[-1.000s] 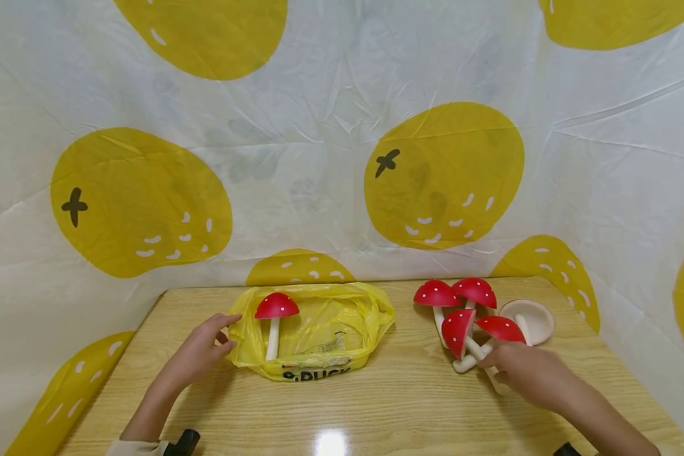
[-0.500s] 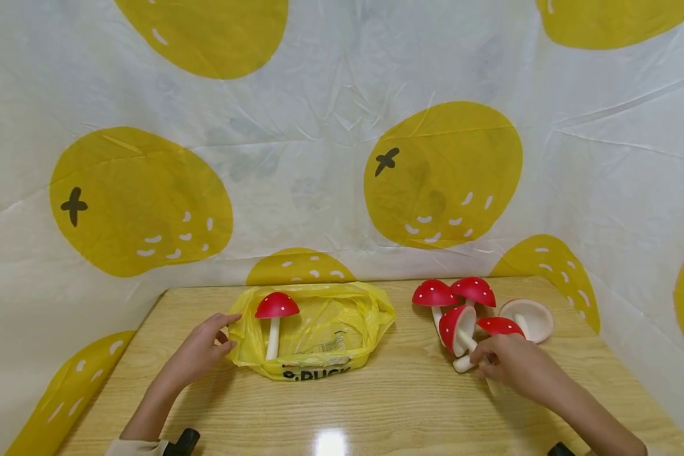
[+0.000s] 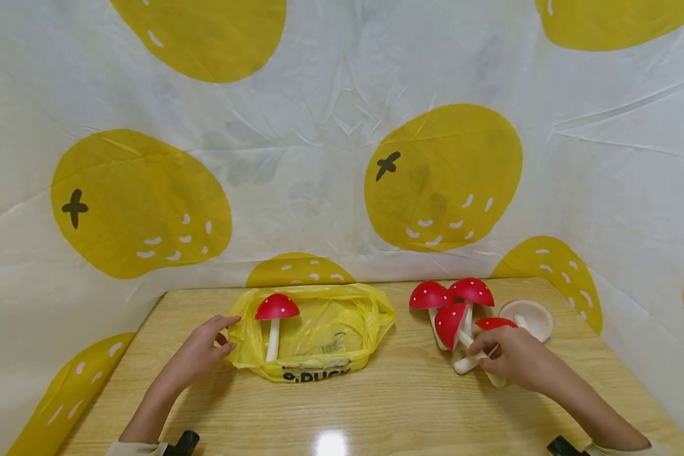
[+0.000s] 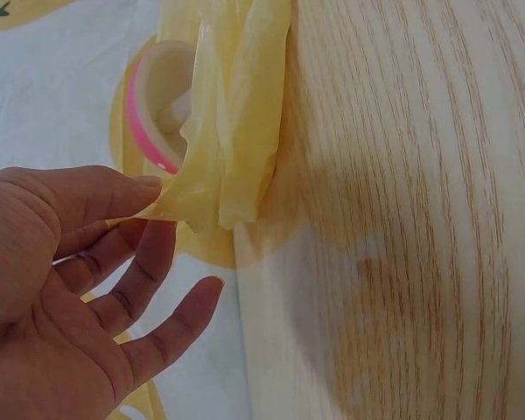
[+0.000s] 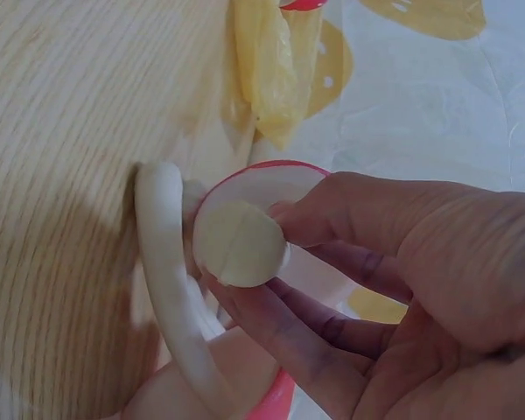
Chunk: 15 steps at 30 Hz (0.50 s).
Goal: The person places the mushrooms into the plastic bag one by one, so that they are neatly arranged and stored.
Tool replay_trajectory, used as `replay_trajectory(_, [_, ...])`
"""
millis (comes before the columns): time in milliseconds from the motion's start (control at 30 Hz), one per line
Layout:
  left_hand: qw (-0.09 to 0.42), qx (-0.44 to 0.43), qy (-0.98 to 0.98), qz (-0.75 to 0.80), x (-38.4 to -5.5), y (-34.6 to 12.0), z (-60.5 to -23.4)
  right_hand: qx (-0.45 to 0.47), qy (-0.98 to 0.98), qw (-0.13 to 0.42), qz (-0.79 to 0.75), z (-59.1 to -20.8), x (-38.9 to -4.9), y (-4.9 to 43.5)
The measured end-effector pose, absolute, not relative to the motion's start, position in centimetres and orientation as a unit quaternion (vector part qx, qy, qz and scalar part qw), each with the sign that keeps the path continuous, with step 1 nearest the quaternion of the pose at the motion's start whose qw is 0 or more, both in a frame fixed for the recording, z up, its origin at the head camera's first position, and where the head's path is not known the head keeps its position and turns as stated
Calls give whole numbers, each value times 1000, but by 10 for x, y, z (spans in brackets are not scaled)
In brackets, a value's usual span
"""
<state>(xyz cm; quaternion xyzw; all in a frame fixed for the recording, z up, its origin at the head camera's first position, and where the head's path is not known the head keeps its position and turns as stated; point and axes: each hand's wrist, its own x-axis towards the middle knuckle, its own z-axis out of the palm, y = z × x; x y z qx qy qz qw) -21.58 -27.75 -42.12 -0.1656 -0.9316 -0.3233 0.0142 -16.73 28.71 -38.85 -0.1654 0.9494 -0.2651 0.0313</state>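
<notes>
My left hand pinches the left edge of a yellow plastic bag between thumb and fingers, the other fingers spread loosely. The bag's mouth is spread wide, and a red toy mushroom with white dots leans upright inside at the left. On the right, my right hand pinches the white stem of another toy mushroom, whose red cap tilts to the left. Behind and beneath it are more mushrooms: two with caps up, one partly hidden by my hand, and one showing its pale underside.
A wooden table carries everything. White cloth printed with yellow fruit hangs close behind and along both sides. A pale stem lies beside the held mushroom in the right wrist view.
The right hand has shifted slightly left with the mushroom, and its cap has turned from showing the white underside to mostly red. The left hand and bag have stayed put.
</notes>
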Motion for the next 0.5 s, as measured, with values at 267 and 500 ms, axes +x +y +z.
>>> replay_trajectory(267, [11, -160, -933, -322, -217, -277, -421, -180, 939, 15, -293, -381, -169, 288])
replay_trajectory(500, [10, -162, -934, -319, -217, -277, -422, -189, 927, 2, -324, -373, -174, 285])
